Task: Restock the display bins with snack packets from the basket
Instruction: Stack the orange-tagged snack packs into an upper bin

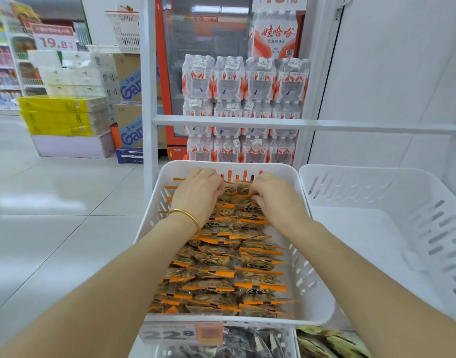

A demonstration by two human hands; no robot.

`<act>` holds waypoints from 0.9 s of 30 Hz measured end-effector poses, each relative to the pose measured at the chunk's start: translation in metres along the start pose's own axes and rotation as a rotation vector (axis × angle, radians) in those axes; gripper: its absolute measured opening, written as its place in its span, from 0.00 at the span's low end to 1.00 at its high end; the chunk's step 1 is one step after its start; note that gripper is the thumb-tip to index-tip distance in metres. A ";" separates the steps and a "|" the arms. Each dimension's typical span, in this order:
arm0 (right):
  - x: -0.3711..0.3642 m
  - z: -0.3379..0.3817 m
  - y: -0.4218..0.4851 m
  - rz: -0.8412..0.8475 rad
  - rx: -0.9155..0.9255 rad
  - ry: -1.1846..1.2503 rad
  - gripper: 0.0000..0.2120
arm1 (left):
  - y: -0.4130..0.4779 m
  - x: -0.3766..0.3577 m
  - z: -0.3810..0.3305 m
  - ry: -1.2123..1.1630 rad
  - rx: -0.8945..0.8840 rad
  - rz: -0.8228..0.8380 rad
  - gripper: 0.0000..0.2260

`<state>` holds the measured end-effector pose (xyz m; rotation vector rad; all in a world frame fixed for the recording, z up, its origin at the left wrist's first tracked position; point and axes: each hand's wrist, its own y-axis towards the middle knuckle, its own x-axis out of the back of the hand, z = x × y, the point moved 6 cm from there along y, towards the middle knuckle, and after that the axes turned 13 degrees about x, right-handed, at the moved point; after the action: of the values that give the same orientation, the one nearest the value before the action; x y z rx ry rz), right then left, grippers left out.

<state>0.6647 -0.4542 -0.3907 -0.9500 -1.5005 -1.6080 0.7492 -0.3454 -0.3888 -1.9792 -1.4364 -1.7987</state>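
A white slotted display bin [317,288] on the rack in front of me is packed with rows of clear snack packets [221,277] with orange sealed edges. Both my hands reach to the bin's far end. My left hand [197,196], with a gold bangle on the wrist, rests knuckles-up with fingers curled down into the far packets. My right hand [276,198] pinches packets at the back row with curled fingers. Whether either hand grips a packet is hidden by the fingers. No basket is visible.
To the right stands a second white slotted bin [376,228] with nothing in it. Below are a price tag [181,334] and lower bins of other snacks [330,342]. Behind the rack stand stacked water bottle packs [245,104]. Tiled aisle floor [54,215] lies to the left.
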 end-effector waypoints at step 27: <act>-0.013 0.003 -0.030 -0.233 -0.566 0.965 0.28 | -0.025 -0.014 0.028 0.214 0.141 0.148 0.24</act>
<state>0.6441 -0.4490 -0.4161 -0.1475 -0.4986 -2.2480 0.7545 -0.3215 -0.4207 -1.7175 -1.2783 -1.7338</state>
